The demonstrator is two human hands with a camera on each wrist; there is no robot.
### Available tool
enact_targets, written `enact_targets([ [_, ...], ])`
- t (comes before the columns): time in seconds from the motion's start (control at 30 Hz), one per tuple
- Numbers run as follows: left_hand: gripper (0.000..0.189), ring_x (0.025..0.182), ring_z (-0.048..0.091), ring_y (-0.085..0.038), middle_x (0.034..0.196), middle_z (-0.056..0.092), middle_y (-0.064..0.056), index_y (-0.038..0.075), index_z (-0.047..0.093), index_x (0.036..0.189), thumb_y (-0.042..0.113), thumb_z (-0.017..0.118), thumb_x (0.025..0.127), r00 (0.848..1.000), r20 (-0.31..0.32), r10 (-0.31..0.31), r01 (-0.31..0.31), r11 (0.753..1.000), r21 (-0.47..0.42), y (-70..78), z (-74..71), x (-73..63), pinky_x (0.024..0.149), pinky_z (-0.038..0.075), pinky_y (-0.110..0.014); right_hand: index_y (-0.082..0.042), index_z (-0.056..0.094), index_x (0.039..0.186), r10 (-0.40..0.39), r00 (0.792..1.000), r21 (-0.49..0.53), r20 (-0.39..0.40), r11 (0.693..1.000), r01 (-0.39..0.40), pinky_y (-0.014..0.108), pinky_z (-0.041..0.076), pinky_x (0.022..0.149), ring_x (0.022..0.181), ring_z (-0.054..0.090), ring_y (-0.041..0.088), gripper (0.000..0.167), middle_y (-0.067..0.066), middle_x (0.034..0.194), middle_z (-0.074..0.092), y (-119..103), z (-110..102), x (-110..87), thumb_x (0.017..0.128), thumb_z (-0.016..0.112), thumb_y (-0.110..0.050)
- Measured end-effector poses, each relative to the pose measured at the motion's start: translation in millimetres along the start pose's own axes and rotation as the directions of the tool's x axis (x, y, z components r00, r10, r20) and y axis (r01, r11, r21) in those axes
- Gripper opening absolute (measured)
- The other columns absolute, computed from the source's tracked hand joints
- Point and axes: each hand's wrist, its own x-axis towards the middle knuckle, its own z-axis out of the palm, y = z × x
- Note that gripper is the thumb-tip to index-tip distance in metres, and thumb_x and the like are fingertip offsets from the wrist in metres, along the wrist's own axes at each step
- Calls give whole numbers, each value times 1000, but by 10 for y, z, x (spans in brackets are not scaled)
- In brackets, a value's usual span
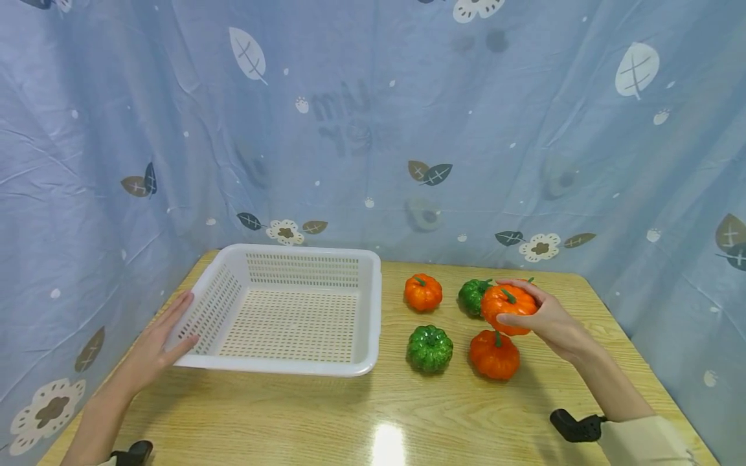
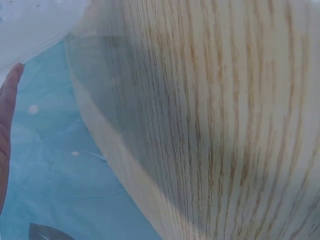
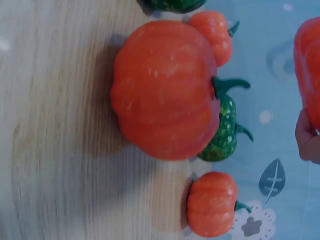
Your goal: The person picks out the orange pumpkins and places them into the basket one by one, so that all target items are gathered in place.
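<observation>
My right hand (image 1: 553, 320) grips an orange toy pumpkin (image 1: 506, 309) with a green stem, thumb on the near side and fingers over the far side. It is held up over the right part of the table; at the edge of the right wrist view only part of this pumpkin (image 3: 309, 70) shows. Just below it sits another orange pumpkin (image 1: 494, 356). Behind it are a partly covered green pumpkin (image 1: 472, 298) and a mostly hidden orange one. My left hand (image 1: 153, 343) rests against the left side of a white plastic basket (image 1: 291, 367), fingers extended along the outer wall, thumb near the front corner.
Between basket and right hand stand an orange pumpkin (image 1: 423, 293) at the back and a green pumpkin (image 1: 430, 349) nearer. The wooden table (image 1: 280, 414) is enclosed by a blue patterned cloth (image 1: 361, 129) at the back and sides. Nothing lies inside the basket.
</observation>
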Motion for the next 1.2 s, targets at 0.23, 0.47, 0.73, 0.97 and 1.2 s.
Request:
enact_targets([
  [0.23,76,142,18,-30,156,20,-18,0,25,150,9,65,86,1000,1,0,0,1000,-1,8,-12,-12,103,3,-9,-20,50,134,-41,996,-38,75,998,44,37,53,80,99,58,24,53,11,122,48,-86,161,95,86,67,-4],
  [0.47,76,142,16,-20,157,20,-16,0,25,150,9,65,86,1000,2,9,-9,1000,-5,-6,-9,9,102,4,-8,-14,48,137,-8,998,-86,57,996,13,39,52,81,103,55,29,63,17,129,46,-188,312,207,80,75,-8],
  [0.73,76,142,17,-29,155,21,-21,-1,25,150,9,65,86,1000,7,-5,5,1000,4,12,-22,2,102,4,-8,-12,45,139,-14,996,-72,87,997,20,39,51,82,105,53,31,67,20,132,44,-296,477,385,80,76,-9],
  [0.97,76,142,18,-33,156,20,-19,0,25,150,10,64,86,1000,10,-13,13,1000,4,24,-49,6,103,3,-9,-19,48,137,-45,992,-49,122,997,51,41,51,82,107,53,32,62,17,134,44,-389,593,554,81,75,-10],
  [1.2,76,143,16,-32,156,20,-21,-1,24,150,9,64,86,1000,18,-22,22,999,-25,42,-22,7,104,3,-12,-19,47,138,-48,987,-7,151,999,49,43,49,87,110,53,32,63,15,134,45,-473,734,707,82,75,-10],
])
